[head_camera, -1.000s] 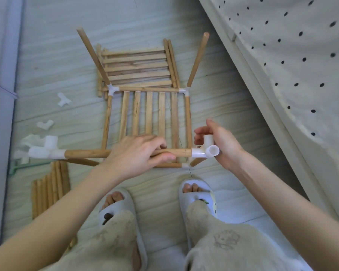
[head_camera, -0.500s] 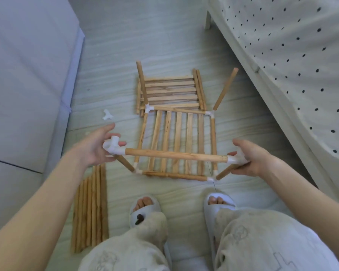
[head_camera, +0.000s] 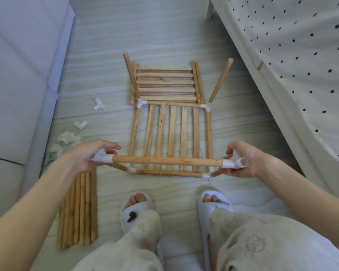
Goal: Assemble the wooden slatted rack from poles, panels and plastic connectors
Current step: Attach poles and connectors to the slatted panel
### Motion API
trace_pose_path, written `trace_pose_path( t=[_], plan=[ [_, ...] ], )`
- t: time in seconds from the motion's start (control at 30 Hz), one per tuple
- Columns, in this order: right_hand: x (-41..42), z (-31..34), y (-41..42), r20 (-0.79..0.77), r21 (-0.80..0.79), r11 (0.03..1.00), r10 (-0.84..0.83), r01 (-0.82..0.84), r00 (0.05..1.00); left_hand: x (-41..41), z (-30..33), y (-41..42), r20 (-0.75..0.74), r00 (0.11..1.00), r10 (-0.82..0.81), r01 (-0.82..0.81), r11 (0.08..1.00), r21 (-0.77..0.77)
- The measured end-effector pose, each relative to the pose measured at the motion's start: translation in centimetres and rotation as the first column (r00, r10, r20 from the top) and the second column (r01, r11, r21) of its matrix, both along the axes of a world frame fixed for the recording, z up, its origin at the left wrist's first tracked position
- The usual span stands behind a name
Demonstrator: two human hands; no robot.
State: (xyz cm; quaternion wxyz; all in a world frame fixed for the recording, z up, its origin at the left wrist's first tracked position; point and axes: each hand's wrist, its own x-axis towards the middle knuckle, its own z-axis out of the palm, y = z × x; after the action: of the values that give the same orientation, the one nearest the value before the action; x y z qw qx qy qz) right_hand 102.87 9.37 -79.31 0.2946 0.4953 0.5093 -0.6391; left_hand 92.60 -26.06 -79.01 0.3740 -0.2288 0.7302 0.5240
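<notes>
left hand [head_camera: 90, 156], right hand [head_camera: 243, 159], both gripping

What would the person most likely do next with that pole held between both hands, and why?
Probably lower the pole so its end connectors drop onto the two short uprights below. The left hand grips the left connector, the right hand the right connector, and the near-left upright and near-right upright stick up bare just beneath them from the slatted panel frame.

Pale wood-grain floor [head_camera: 164, 32] underlies the scene; a bed with black-dotted white cover [head_camera: 301, 55] stands at right, grey upholstered furniture [head_camera: 18, 75] at left; white slippers [head_camera: 213, 204] near bottom
</notes>
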Motion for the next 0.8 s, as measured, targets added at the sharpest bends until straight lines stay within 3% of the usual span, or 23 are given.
trace_pose_path(
  t=[0.23,0.47,0.57,0.8],
  plan=[
    [0.2,0.8,1.8,0.032,-0.034,0.995,0.092,-0.091,0.995,2.5,-0.4,0.4,0.128,0.992,0.019,-0.028,0.997,0.069],
    [0.6,1.2,1.1,-0.008,0.022,0.99,0.14,-0.14,0.99,5.8,-0.6,-0.4,0.083,0.995,0.063,-0.066,0.997,0.031],
    [0.4,1.4,1.0,-0.079,0.046,0.984,0.175,-0.172,0.981,5.8,-0.5,-0.2,0.122,0.981,0.153,-0.168,0.978,0.125],
    [0.2,0.7,0.9,-0.127,0.079,0.968,0.249,-0.24,0.96,5.1,-1.1,-0.1,0.12,0.97,0.213,-0.237,0.937,0.257]
  ],
)
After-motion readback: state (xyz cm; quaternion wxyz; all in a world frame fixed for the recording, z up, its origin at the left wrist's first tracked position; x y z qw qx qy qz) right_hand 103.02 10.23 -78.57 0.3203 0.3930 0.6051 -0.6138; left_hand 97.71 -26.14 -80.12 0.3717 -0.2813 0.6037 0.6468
